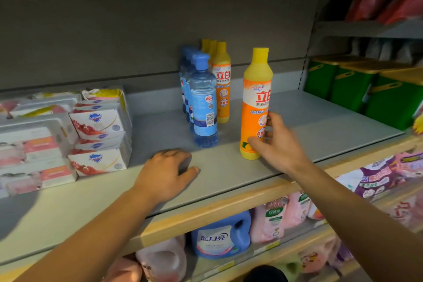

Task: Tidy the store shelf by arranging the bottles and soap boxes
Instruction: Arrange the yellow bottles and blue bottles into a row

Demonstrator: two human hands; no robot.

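Left hand (pixel 168 173) on grey shelf (pixel 309 126).

Bottle (pixel 256 103) at right hand (pixel 278 144) fingertips: yellow cap and base, orange-and-white label, red characters. Beyond left hand (pixel 166 173): clear water bottles (pixel 202 101), blue caps and labels; behind them, matching yellow-orange bottles (pixel 221 80). Left of left hand: white soap boxes (pixel 98 121), red splash pattern, blue shield logo; shelf (pixel 229 167) plain grey.
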